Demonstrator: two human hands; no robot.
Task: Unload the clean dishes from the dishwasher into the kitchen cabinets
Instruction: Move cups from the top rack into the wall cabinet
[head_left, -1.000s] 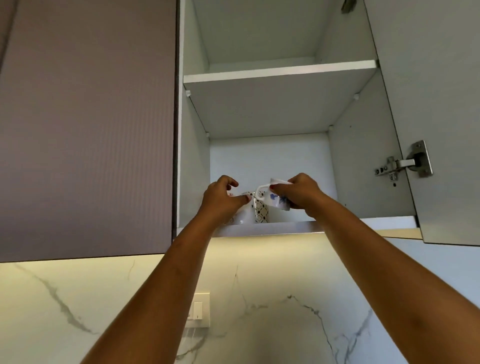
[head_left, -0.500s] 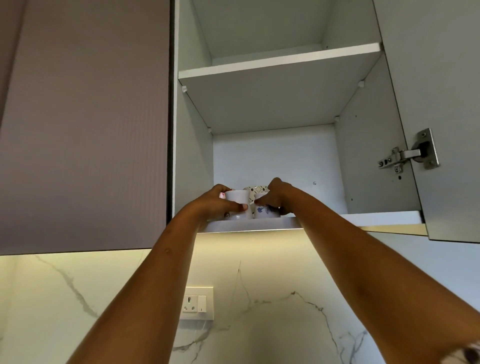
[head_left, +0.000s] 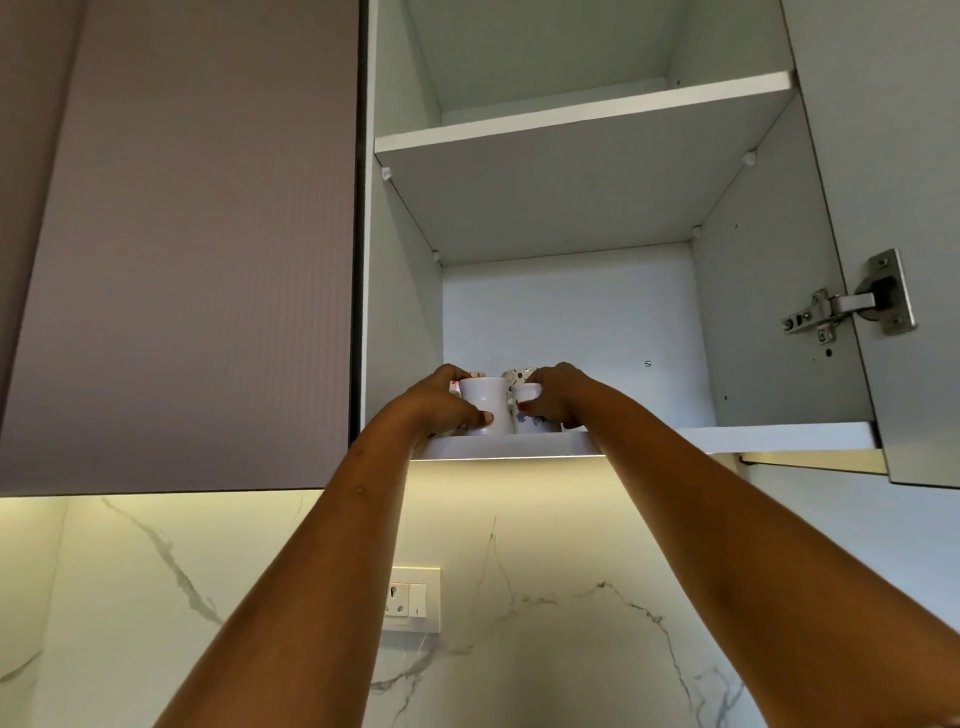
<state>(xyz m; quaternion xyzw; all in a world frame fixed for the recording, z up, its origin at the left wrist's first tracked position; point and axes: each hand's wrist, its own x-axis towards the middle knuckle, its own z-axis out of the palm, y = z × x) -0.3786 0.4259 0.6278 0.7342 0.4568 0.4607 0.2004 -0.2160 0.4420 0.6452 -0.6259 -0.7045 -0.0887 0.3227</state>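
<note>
Both arms reach up into the open wall cabinet. My left hand wraps a plain white mug standing upright at the front of the bottom shelf. Right beside it, touching, stands a white mug with blue marks, gripped by my right hand. Behind them the rims of two more patterned mugs peek out, mostly hidden by my fingers.
The upper shelf of the cabinet shows nothing on it. The cabinet door hangs open at the right on a metal hinge. A shut cabinet door is at the left. A wall socket sits on the marble backsplash below.
The mug in my right hand went from tilted in the air to standing on the shelf. Both mugs now sit side by side at the shelf's front edge.
</note>
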